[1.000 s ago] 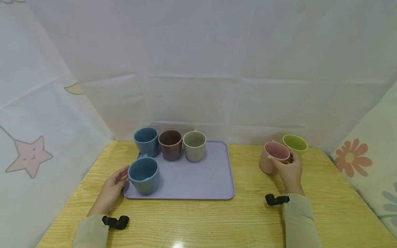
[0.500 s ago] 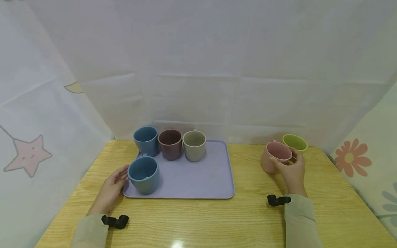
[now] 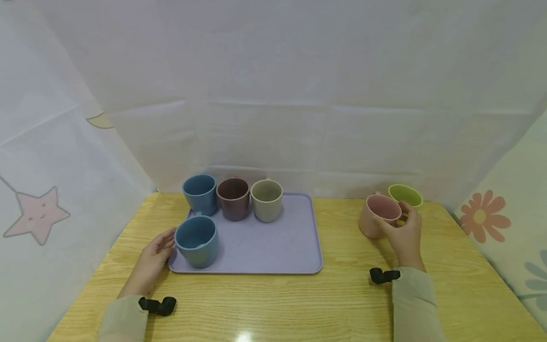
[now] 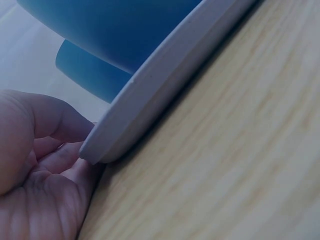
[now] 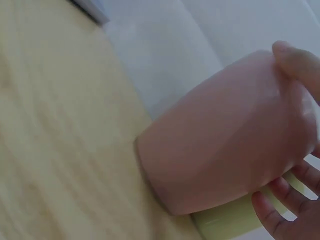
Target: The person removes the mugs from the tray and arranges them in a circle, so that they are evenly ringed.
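My left hand [image 3: 151, 262] is at the left edge of a lilac tray [image 3: 273, 254], pinching its rim; the left wrist view has finger and thumb at the tray's corner [image 4: 107, 145]. Beside it, a blue mug [image 3: 200, 254] stands at the tray's front left. My right hand [image 3: 403, 237] is around a pink mug [image 3: 371, 223] upright on the wooden table. In the right wrist view the thumb [image 5: 295, 62] overlaps the pink mug's upper side, and loosely spread fingertips [image 5: 265, 207] lie along its lower edge. A green mug [image 3: 405, 194] stands close behind, partly hidden.
At the tray's back stand a second blue mug [image 3: 201, 197], a brown mug [image 3: 234, 209] and a cream mug [image 3: 267, 209], side by side. The wooden table [image 3: 273, 304] ends at a white cloth [image 3: 273, 95], with patterned cloth on both sides.
The pink mug moved slightly right toward the green mug, then stayed in place. My right hand has shifted a little farther right against it. The left hand and tray look the same.
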